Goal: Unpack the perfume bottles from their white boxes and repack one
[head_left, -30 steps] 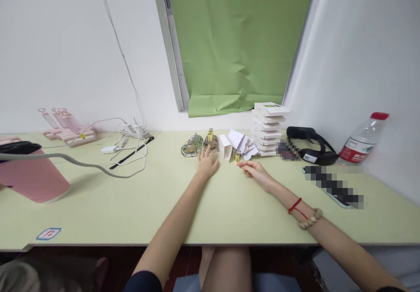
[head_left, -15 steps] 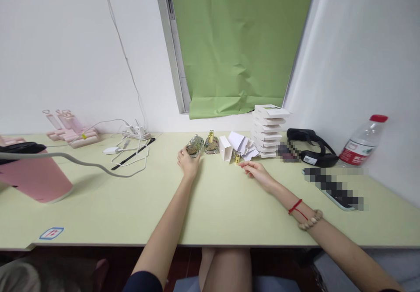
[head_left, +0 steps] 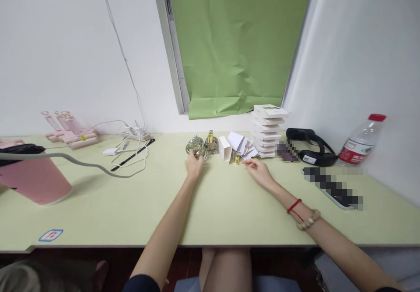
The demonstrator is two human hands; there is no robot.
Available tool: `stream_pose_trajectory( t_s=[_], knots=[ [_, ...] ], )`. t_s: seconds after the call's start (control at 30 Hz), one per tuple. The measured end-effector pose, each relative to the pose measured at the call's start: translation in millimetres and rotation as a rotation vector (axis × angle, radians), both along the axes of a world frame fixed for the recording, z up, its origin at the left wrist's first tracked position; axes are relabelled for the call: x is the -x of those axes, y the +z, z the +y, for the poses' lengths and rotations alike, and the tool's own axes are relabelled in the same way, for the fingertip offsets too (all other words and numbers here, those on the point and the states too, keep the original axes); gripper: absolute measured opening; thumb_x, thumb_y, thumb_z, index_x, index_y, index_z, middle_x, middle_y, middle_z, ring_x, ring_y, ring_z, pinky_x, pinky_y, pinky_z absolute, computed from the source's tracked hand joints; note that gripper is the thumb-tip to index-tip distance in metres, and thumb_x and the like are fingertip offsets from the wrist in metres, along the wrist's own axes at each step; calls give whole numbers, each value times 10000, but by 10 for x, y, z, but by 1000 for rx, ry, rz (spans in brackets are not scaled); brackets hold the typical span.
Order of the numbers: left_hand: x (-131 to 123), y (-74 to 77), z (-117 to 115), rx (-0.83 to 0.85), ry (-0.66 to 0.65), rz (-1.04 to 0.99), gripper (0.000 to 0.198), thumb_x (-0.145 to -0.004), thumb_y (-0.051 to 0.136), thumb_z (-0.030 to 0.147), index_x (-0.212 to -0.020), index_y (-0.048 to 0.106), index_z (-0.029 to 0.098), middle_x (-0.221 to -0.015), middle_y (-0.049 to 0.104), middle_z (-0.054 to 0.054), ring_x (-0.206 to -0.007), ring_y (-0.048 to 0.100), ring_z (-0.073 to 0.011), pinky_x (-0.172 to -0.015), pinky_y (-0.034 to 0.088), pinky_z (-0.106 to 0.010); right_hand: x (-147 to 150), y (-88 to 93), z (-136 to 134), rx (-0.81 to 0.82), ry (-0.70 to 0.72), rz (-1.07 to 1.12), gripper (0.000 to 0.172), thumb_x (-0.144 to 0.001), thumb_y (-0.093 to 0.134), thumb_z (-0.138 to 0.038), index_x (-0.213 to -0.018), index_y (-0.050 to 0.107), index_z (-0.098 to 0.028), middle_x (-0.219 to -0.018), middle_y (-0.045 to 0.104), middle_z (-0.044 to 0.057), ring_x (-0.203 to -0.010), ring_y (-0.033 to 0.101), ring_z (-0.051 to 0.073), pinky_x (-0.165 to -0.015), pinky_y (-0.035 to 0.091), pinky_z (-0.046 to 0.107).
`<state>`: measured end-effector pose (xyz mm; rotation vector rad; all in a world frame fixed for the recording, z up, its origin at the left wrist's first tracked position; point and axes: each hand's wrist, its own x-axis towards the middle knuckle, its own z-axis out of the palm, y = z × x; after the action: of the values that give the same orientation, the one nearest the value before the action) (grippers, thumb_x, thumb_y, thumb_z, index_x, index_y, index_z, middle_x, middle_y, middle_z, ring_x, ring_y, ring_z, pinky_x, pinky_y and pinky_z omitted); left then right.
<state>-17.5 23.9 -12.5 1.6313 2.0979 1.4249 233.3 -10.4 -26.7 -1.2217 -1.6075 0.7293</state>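
My left hand (head_left: pixel 194 165) pinches a small clear glass perfume bottle (head_left: pixel 201 153), partly hidden by the fingers. Just behind it is another glass bottle (head_left: pixel 194 142). Beside them stand perfume bottles with gold spray tops (head_left: pixel 210 140). My right hand (head_left: pixel 260 172) rests over the table with fingers loosely bent and apart, nothing seen in them. Close to its fingertips is a small gold-coloured piece (head_left: pixel 236 159), in front of an open white box (head_left: pixel 225 148) and crumpled white paper (head_left: pixel 241 144).
A stack of white boxes (head_left: pixel 267 130) rises at the back, with a black headset (head_left: pixel 311 147), a water bottle (head_left: pixel 359 145) and a phone (head_left: pixel 331 189) to the right. Leftward lie white cables (head_left: pixel 144 154), a pink cup (head_left: pixel 39 180) and pink stands (head_left: pixel 74 134).
My left hand has shifted slightly right and nearer, its fingers now on a glass piece in front of the other bottle. My right hand has drawn back a little from the gold piece.
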Motion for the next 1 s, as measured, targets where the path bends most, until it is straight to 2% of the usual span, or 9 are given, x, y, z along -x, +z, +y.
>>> stream_pose_trajectory(
  t_s=[0.07, 0.13, 0.23, 0.3, 0.43, 0.53, 0.67, 0.8, 1.0],
  knots=[
    [-16, 9, -18, -18, -4, -89, 252, -727, 394, 258, -904, 566, 211, -840, 649, -34, -799, 583, -204, -734, 408, -300, -47, -27, 35, -102, -41, -159, 304, -661, 466, -175, -886, 667, -219, -878, 605, 30, -651, 505, 130, -636, 400, 272],
    [-35, 16, -25, -34, 2, -153, 290, -762, 316, 283, -803, 591, 201, -825, 650, -40, -790, 579, -198, -700, 410, -285, -81, -39, 49, -144, -24, -266, 339, -667, 452, -147, -928, 654, -225, -918, 599, 38, -695, 525, 145, -657, 411, 284],
    [-87, 14, -22, -29, 21, -210, 397, -783, 238, 313, -713, 601, 168, -771, 650, -68, -734, 580, -191, -639, 414, -273, -92, -43, 28, -204, 76, -407, 384, -690, 448, -138, -1019, 621, -234, -1043, 582, 52, -895, 528, 192, -808, 388, 344],
    [-141, 3, -25, -19, 16, -237, 447, -789, 218, 340, -657, 602, 151, -697, 644, -76, -667, 578, -183, -596, 414, -265, -81, -49, -1, -213, 158, -501, 416, -720, 444, -158, -1106, 572, -245, -1173, 532, 51, -1060, 462, 223, -905, 321, 395],
    [-274, -22, -83, 8, -155, -259, 543, -810, 159, 372, -577, 599, 155, -567, 613, -54, -537, 556, -153, -529, 405, -245, -63, -66, -41, -154, 285, -596, 459, -792, 409, -244, -1249, 441, -260, -1342, 391, 39, -1218, 328, 227, -982, 224, 437],
    [-373, -22, -160, -9, -260, -70, 519, -812, 194, 392, -551, 582, 165, -570, 600, -56, -561, 551, -156, -548, 382, -247, -65, -65, -40, -137, 329, -636, 462, -812, 404, -295, -1273, 411, -263, -1367, 358, 35, -1247, 292, 222, -1001, 192, 434],
    [-491, -14, -242, 13, -351, 207, 543, -823, 182, 441, -450, 477, 178, -492, 511, -50, -520, 484, -145, -549, 322, -252, -74, -43, -27, -204, 292, -634, 428, -804, 436, -297, -1228, 465, -245, -1290, 448, 54, -1180, 373, 221, -975, 248, 402],
    [-561, -20, -265, 34, -496, 134, 524, -823, 177, 450, -450, 419, 173, -449, 410, -5, -464, 382, -112, -507, 264, -242, -72, -43, -14, -239, 244, -633, 400, -791, 455, -270, -1189, 500, -251, -1227, 483, 58, -1124, 415, 217, -937, 298, 389],
    [-553, -23, -239, 59, -495, 104, 458, -797, 222, 424, -434, 344, 174, -437, 316, 22, -444, 326, -93, -491, 241, -235, -46, -51, -23, -227, 271, -663, 427, -798, 454, -291, -1225, 461, -273, -1291, 434, 42, -1171, 371, 220, -954, 279, 405]
  ],
)
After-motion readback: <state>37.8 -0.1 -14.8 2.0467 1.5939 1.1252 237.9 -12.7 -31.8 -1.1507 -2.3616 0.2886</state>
